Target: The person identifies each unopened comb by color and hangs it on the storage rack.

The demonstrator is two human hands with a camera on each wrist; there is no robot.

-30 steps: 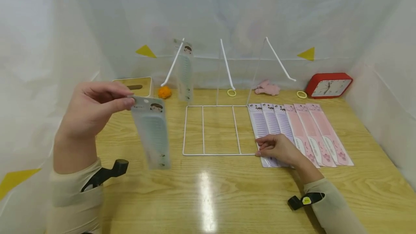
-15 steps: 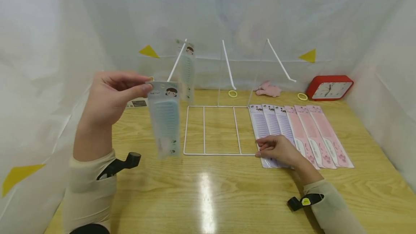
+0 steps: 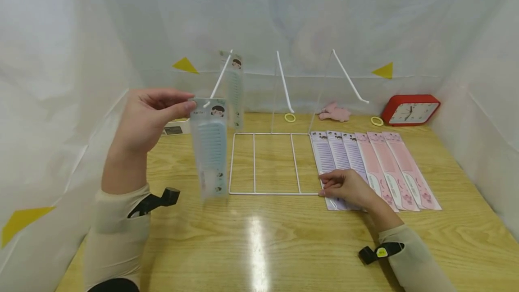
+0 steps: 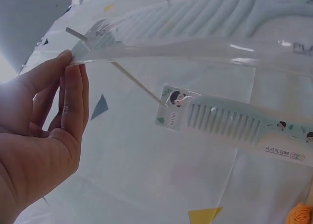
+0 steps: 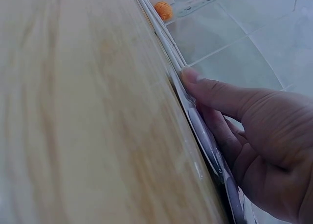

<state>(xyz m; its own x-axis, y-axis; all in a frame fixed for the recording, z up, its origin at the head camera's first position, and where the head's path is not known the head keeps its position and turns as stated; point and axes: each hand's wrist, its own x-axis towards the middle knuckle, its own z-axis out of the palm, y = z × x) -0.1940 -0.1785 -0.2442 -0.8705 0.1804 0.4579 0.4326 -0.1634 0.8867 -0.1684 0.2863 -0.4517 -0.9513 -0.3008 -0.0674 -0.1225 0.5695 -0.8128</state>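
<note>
My left hand [image 3: 142, 123] pinches the upper corner of a packaged light-blue plastic comb [image 3: 211, 148]. The comb hangs upright in its clear sleeve at the front tip of the rack's left hook [image 3: 220, 78]. In the left wrist view, the hook's end [image 4: 76, 34] sticks out through the top of the sleeve. Another packaged comb [image 4: 220, 119] hangs farther back on that hook. At the front right corner of the white wire display rack [image 3: 275, 193], my right hand [image 3: 346, 188] grips the base wire between thumb and fingers, over the nearest purple comb packs [image 3: 324, 148].
Pink comb packs [image 3: 409, 170] lie fanned beside the purple ones. The middle hook [image 3: 285, 82] and right hook [image 3: 350, 75] jut forward. Behind are a red clock [image 3: 411, 109], a pink rabbit-shaped piece [image 3: 334, 111], yellow rings [image 3: 289, 117] and a partly hidden white box [image 3: 176, 127].
My left hand has carried the packaged comb right and slightly up, from left of the rack onto the left hook's tip. The right hand stays at the rack's corner.
</note>
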